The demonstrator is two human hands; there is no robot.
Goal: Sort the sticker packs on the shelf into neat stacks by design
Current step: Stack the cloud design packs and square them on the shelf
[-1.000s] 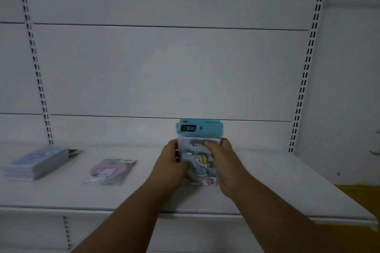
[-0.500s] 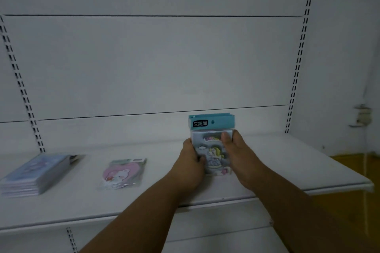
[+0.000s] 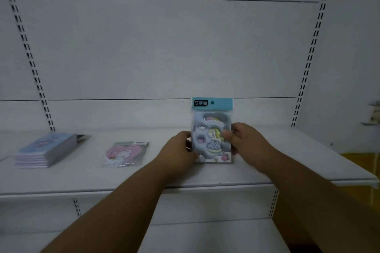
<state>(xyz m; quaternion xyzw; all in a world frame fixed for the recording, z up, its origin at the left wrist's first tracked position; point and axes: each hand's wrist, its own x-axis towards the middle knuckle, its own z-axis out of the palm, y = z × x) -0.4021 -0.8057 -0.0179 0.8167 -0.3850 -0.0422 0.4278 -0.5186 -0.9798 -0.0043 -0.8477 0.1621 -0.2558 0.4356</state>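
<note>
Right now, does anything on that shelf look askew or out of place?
Nothing damaged or spilled. The blue stack on the left lies turned at an angle to the shelf edge. The pink pack lies alone, slightly askew. The unicorn pack stands upright on the shelf, held between the left hand and right hand.

A white back panel (image 3: 164,47) fills most of the view, split by thin dark horizontal seams, one near 12 o'clock and another across the middle. Two slotted upright rails run down it: the left rail (image 3: 26,47) leans from 11 toward 9 o'clock, the right rail (image 3: 312,47) from 1 toward 3 o'clock. Below them a white shelf (image 3: 205,176) spans the frame, its front lip pale and rounded. At 3 o'clock a plain side wall (image 3: 353,57) carries a small bracket (image 3: 373,115). A strip of yellow floor (image 3: 362,162) shows at 4 o'clock. The light is dim, cool and even.
</note>
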